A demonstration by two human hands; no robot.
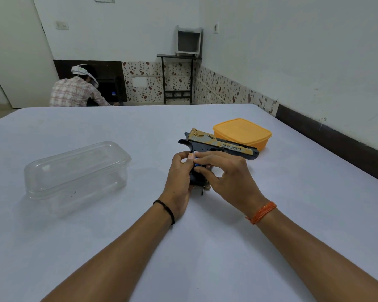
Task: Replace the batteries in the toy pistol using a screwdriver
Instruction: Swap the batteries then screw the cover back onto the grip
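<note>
One white counter carries everything. On it I count two containers: one clear plastic box with its lid on, well off to the left of my grip, and one orange lidded tub beyond my grip to the right, just behind the muzzle. There is one toy pistol, black with a tan slide, lying on its side with the barrel pointing right; its handle sits inside my grip. I can make out one battery, blue and white, at the handle between my fingertips; whether more lie under it I cannot tell. One small dark item pokes out just below my grip, too hidden to name.

Both forearms reach forward over the counter and meet at the handle. My left hand curls around the handle from the left, thumb on top by the battery. My right hand comes in from the right, wrist raised, thumb and forefinger pinching the battery.
</note>
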